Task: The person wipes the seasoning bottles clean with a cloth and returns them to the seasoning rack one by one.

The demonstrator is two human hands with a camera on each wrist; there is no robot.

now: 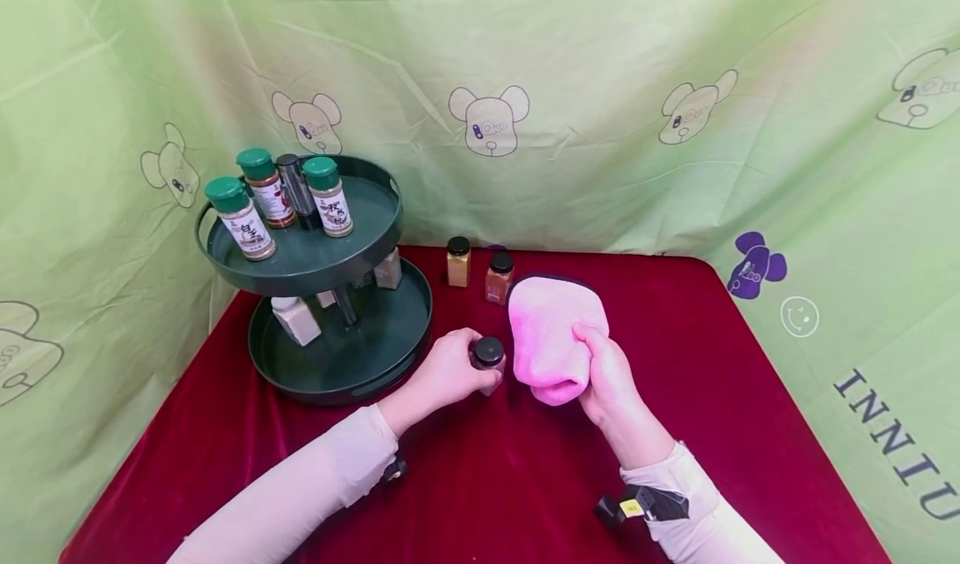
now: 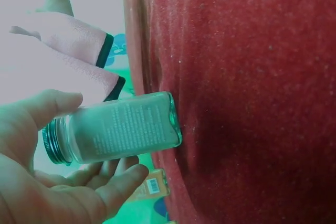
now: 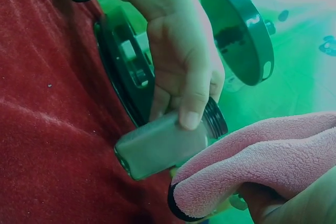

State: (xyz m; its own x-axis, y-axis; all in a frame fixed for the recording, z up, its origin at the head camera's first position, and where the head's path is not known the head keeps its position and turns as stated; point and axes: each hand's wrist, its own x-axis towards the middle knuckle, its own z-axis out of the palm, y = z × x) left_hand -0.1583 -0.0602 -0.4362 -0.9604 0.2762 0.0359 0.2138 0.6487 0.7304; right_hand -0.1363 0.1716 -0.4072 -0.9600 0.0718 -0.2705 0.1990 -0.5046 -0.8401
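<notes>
Grasping w/ L hand [image 1: 450, 370] a sq. glass jar [image 1: 490, 366], black cap up, thumb on near side & fingers round the other; can't tell if touching surface [image 1: 465, 489] below or just above. Gripping w/ R hand [image 1: 611, 385] a folded pink cloth [image 1: 551, 331] w/ dark edging, thumb pressed on top, just R of jar. Farther back on same red-covered surface, nr cloth's far L corner, a yellowish jar [image 1: 458, 267] & a reddish jar [image 1: 498, 283], both upright, black-capped. Off to L, a dark green 2-tier rack [image 1: 371, 206]. On upper tier, 3 green-capped shakers [image 1: 251, 232] plus a dark bottle [image 1: 298, 193]; on lower tier, a white bottle [image 1: 298, 322] + other containers, partly hidden. Behind all, a pale green curtain [image 1: 600, 39] w/ bear-head prints.
</notes>
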